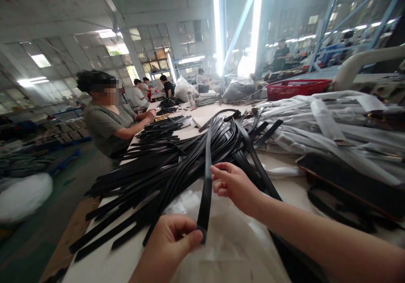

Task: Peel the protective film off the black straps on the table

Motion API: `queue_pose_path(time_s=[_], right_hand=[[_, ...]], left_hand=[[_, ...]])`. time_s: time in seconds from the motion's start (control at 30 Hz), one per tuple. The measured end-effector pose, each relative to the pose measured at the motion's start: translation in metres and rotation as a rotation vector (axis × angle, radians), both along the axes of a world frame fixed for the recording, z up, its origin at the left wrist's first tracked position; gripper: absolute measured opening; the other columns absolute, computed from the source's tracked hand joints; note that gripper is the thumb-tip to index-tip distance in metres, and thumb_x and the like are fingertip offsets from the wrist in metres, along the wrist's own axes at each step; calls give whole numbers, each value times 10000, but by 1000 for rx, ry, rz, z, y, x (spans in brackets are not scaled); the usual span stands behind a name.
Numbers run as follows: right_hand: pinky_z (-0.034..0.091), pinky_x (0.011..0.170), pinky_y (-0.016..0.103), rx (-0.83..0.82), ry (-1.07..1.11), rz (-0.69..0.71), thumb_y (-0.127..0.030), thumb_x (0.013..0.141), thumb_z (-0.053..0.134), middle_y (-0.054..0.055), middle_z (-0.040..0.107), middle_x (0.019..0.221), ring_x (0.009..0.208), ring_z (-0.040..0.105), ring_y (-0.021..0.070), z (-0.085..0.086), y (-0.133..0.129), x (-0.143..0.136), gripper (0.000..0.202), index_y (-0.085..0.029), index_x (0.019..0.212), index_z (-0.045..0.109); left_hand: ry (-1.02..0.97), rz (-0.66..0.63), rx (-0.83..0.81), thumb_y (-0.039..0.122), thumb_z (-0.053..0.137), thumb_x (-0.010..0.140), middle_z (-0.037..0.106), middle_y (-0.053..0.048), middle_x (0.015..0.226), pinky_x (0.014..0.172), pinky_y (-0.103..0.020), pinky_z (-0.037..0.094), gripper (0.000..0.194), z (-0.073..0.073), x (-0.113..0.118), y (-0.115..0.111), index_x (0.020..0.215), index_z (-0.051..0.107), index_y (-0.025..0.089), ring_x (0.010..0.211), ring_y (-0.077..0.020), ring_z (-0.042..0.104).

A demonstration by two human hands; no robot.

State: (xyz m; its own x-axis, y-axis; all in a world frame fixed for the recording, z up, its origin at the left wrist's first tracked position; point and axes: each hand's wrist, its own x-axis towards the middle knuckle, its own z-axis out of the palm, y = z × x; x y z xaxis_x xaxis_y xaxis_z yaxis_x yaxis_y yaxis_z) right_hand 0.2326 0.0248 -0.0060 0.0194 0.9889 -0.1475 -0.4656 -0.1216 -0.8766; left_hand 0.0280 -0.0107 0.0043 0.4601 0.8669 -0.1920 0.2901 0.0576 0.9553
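Note:
A black belt strap [206, 190] stretches away from me over the table toward a big heap. My left hand [172, 238] pinches its near end between thumb and fingers. Farther up the same strap, my right hand [230, 182] grips its edge with thumb and fingertips, the other fingers curled. Beyond and to the left lies the pile of black belt straps [171, 167], overlapping, with several ends pointing toward me. Under my hands is a translucent plastic sheet [230, 236], and the strap hangs just above it.
White-wrapped strips [316, 126] are heaped on the right, beside a dark, narrow board-like object [348, 186]. Behind them stands a red basket [299, 88]. At the table's left side a person [109, 118] handles small things; bags [186, 89] sit farther back.

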Motion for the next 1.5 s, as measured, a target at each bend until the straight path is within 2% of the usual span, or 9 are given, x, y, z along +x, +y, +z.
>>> queue_pose_path(time_s=[0.1, 0.2, 0.3, 0.47, 0.63, 0.83, 1.07, 1.3, 1.5], right_hand=[[391, 392, 100, -158, 137, 209, -330, 837, 655, 17, 598, 640, 430, 503, 27, -1, 6, 5, 248, -105, 792, 561], [260, 331, 92, -125, 135, 322, -310, 764, 722, -38, 530, 543, 369, 396, 7, -4, 6, 5, 282, -132, 687, 517], [227, 331, 116, 82, -15, 225, -346, 702, 770, -57, 505, 502, 365, 366, 11, -5, 4, 3, 350, -143, 625, 495], [275, 336, 150, 339, -321, 178, -427, 754, 702, -41, 510, 458, 359, 401, 39, 1, -8, -2, 378, -141, 577, 529], [267, 307, 152, 332, -387, 148, -462, 759, 678, -30, 544, 466, 328, 425, 51, 4, -19, -5, 398, -166, 583, 478], [306, 309, 163, 289, -397, 72, -505, 744, 675, -30, 551, 464, 330, 447, 65, -2, -8, -5, 420, -175, 583, 472], [311, 312, 163, 297, -400, 27, -513, 745, 673, -30, 552, 466, 327, 441, 60, -2, -5, -3, 429, -175, 577, 469], [298, 303, 154, 265, -371, 55, -485, 734, 687, -28, 561, 479, 329, 432, 56, -4, -4, -1, 390, -167, 610, 496], [295, 294, 149, 277, -393, 85, -464, 707, 700, -27, 565, 472, 317, 423, 49, 3, -6, 2, 376, -162, 599, 503]], left_hand=[[-76, -54, -142, 442, 734, 710, 695, -83, 669, 589, -263, 419, 339, -1, 3, -5, 702, 685, 106, 605, -162, 585], [-166, -63, -273, 435, 760, 688, 702, -82, 651, 579, -290, 473, 341, -4, 6, -8, 710, 643, 116, 565, -179, 627], [-174, -32, -307, 429, 792, 651, 701, -80, 629, 571, -290, 487, 353, -8, 9, -7, 691, 636, 114, 546, -181, 639], [-170, 45, -292, 435, 819, 599, 712, -91, 623, 536, -274, 474, 365, -11, 11, -5, 685, 665, 115, 551, -189, 645], [-164, 139, -298, 426, 859, 518, 705, -74, 598, 492, -248, 454, 388, -10, 12, -5, 635, 649, 121, 519, -172, 628], [-267, 192, -364, 606, 727, 650, 731, -127, 732, 610, -296, 516, 540, -4, 7, -4, 824, 683, 96, 661, -219, 690], [-253, 132, -406, 279, 883, 544, 744, -145, 926, 738, -314, 506, 637, 1, 2, -5, 1102, 612, 133, 869, -260, 692], [-185, 135, -406, 378, 848, 592, 750, -141, 854, 682, -308, 495, 788, -5, 1, -3, 1259, 527, 110, 838, -266, 696], [-202, 103, -398, 334, 831, 603, 753, -125, 828, 662, -294, 477, 932, 0, 2, -5, 1401, 401, 119, 811, -253, 696]])
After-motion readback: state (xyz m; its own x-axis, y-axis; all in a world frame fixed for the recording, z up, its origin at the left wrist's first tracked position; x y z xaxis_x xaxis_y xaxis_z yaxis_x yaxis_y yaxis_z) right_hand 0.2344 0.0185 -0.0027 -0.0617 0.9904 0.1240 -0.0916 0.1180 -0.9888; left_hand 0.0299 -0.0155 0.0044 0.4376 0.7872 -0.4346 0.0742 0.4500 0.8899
